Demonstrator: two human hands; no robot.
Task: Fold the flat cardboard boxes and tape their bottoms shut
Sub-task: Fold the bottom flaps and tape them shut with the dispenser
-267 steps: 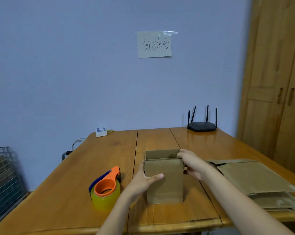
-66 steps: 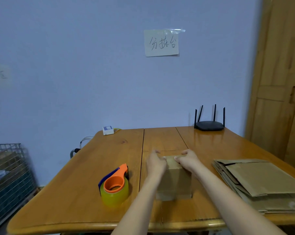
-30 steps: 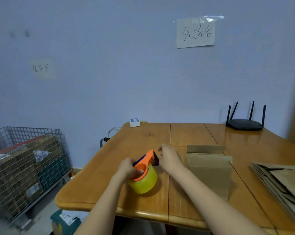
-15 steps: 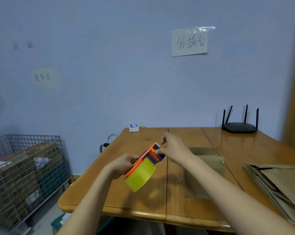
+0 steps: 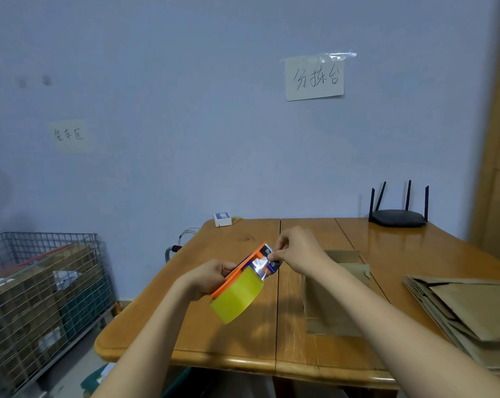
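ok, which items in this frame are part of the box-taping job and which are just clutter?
Job:
- tape dispenser, held in left hand
- tape end, pinched by right hand
- folded box on the table
- flat box stack

Clutter:
- router
- small white box
- wire cage
- wall notes

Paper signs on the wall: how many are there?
2. One paper sign hangs taped high on the wall above the table; a fainter sign hangs lower, far left, above the wire cage.
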